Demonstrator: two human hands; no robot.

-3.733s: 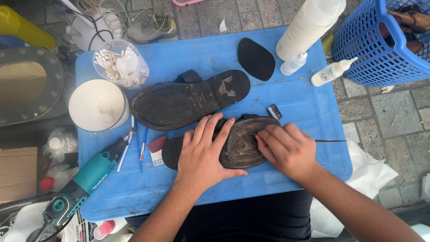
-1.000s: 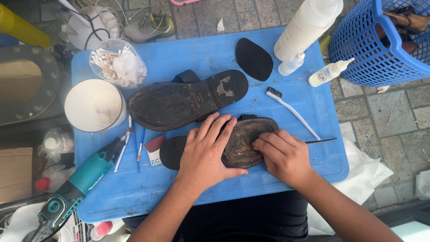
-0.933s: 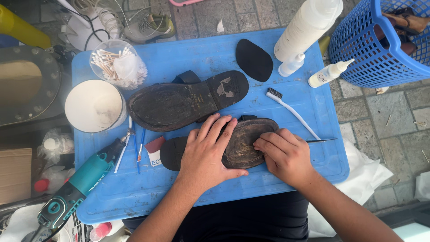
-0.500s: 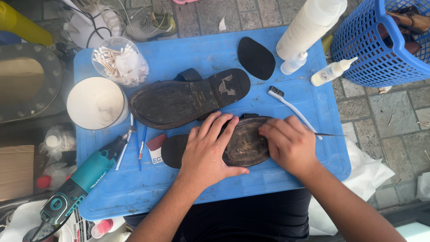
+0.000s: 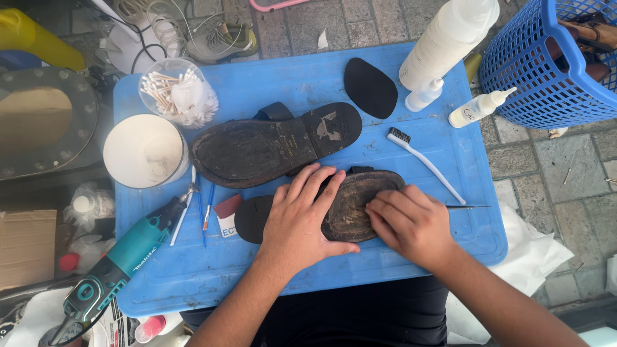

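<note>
A dark sandal (image 5: 350,205) lies sole up on the blue plastic table (image 5: 289,83). My left hand (image 5: 302,218) presses flat on its middle and holds it down. My right hand (image 5: 408,222) rests on the front of the sole with fingers curled; a thin dark tool (image 5: 468,207) sticks out to the right from under it. A second sandal (image 5: 270,144) lies sole up just behind. A white toothbrush (image 5: 424,164) lies to the right of the sandals.
A black sole piece (image 5: 371,87), a large white bottle (image 5: 447,42) and two small glue bottles (image 5: 479,108) stand at the back right. A blue basket (image 5: 546,71) holds shoes. A white cup (image 5: 144,151), a cotton swab jar (image 5: 177,93) and a teal rotary tool (image 5: 116,263) are at the left.
My right hand slid left along the front sole. The white toothbrush, absent in the earliest frame, now lies on the table. My left hand stayed in place.
</note>
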